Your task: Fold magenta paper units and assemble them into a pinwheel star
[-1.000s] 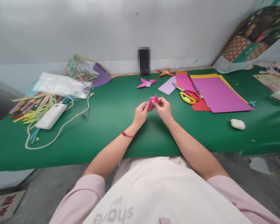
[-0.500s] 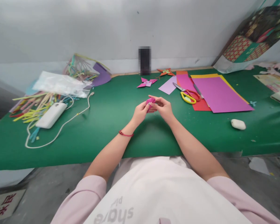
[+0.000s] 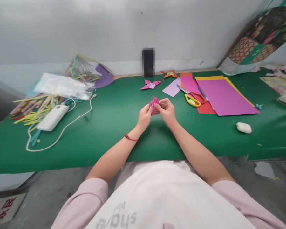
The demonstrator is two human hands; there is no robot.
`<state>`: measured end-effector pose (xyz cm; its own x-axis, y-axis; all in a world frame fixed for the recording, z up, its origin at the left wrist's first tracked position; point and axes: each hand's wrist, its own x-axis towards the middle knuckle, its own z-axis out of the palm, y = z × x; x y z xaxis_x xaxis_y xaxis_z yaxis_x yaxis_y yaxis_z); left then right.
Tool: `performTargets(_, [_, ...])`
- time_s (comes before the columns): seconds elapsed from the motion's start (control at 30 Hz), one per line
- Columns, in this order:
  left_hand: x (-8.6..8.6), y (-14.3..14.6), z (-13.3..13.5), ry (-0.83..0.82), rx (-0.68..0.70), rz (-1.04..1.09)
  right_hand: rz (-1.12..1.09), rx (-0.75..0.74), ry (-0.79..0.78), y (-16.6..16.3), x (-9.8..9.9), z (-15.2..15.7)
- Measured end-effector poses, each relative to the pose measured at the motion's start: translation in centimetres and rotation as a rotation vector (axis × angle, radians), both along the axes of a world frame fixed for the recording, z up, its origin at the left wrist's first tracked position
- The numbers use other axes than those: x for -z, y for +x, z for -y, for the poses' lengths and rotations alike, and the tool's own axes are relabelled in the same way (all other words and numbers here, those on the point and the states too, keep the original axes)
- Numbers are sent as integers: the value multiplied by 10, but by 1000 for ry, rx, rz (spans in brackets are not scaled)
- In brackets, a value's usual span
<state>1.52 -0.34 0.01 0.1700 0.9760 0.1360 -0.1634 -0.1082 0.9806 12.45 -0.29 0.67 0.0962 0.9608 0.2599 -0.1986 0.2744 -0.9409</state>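
Observation:
A small folded piece of magenta paper point(image 3: 154, 101) is held up over the middle of the green table, one pointed corner sticking upward. My left hand point(image 3: 145, 115) grips its left side with thumb and fingers. On the other side, my right hand point(image 3: 167, 111) pinches it, the thumb pressing on its front. Part of the paper is hidden behind my fingers. Just beyond my hands lies a pink and lilac folded paper star point(image 3: 150, 84), and an orange and green one point(image 3: 169, 74) sits farther back.
Scissors point(image 3: 193, 97) with red and yellow handles rest on coloured paper sheets point(image 3: 231, 97) to the right, near a white case point(image 3: 244, 128). A white power bank point(image 3: 52, 118) with its cable lies left, by paper strips point(image 3: 30, 111). A dark phone-like rectangle point(image 3: 148, 62), pixelated, leans against the wall.
The magenta paper has turned in my fingers, so a pointed corner now stands up. My left hand has shifted slightly right, and the fingers of my right hand have drawn back from the top.

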Motion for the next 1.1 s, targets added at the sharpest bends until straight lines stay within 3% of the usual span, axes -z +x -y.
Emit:
performTargets(0.17, [-2, 0, 1, -25, 28, -3, 16, 8, -1, 1, 1, 0])
performTargets(0.4, [-9, -8, -2, -143, 171, 29, 20, 46, 4, 4, -1, 0])
performTargets(0.67, [-11, -10, -1, -191, 336, 21, -43, -38, -19, 6, -3, 2])
performTargets(1.1, [-15, -9, 3, -213, 327, 29, -50, -99, -36, 10, 3, -2])
